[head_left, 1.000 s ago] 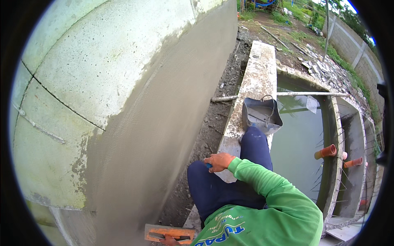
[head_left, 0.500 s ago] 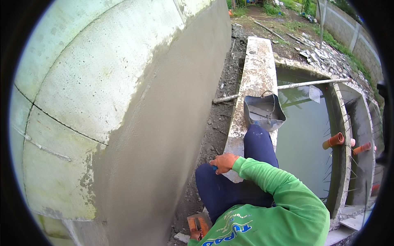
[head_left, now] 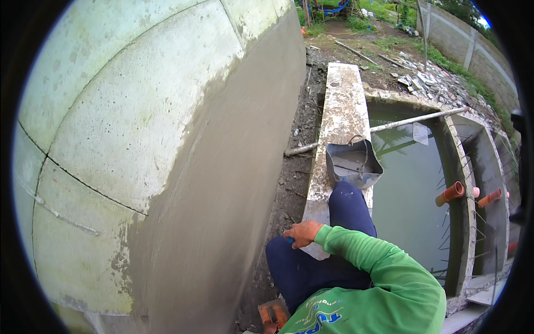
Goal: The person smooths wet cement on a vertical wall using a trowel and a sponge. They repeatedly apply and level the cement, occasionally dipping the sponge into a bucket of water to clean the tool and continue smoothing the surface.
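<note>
Head view, right hand: the right hand (head_left: 302, 233), in an orange glove with a green sleeve, rests on the knee of the dark blue trousers, fingers curled loosely and holding nothing.
Head view, left hand: hidden at the lower edge; whether its fingers are open or closed cannot be told.
Orange float: the orange float (head_left: 272, 315) shows at the bottom edge, just beside the green shirt and near the wall foot.
Wall: the curved wall (head_left: 222, 183) carries wet grey plaster on its lower right part.
Bucket: a grey metal bucket (head_left: 352, 162) sits on the concrete ledge (head_left: 342, 106), just ahead of the knee.
Beyond: green water (head_left: 409, 189) with orange pipes (head_left: 450, 193).
</note>
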Demonstrator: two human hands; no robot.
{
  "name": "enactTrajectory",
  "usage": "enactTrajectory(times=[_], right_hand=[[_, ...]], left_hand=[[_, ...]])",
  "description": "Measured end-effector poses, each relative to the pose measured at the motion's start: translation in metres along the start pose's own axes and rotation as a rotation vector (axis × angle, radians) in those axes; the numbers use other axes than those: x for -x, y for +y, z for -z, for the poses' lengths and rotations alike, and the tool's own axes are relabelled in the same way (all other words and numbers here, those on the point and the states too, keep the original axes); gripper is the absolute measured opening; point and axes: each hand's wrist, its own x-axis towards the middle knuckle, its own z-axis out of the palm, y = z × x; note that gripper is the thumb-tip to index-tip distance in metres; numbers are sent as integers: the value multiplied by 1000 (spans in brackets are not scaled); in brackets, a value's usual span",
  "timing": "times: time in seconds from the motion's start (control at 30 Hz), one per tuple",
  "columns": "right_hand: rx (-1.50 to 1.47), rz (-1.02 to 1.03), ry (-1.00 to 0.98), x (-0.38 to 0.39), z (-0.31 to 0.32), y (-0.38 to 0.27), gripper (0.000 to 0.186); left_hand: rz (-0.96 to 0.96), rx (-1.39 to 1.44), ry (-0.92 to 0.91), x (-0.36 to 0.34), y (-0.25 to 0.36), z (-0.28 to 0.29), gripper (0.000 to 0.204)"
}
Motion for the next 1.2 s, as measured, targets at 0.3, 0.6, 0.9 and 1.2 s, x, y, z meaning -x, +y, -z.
enactTrajectory(times=[0.3,0.6,0.9,1.2], right_hand=[[-3,10,-9,-3,-3,5,61],[-26,11,7,-1,1,4,62],[-11,12,53,-7,-12,12,62],[-19,4,92,0,-14,12,60]], left_hand=[[19,-31,-1,-2,14,2,29],[44,-51,-7,-1,16,-1,33],[54,-100,-24,-1,18,-1,37],[61,-159,-34,-3,26,5,41]])
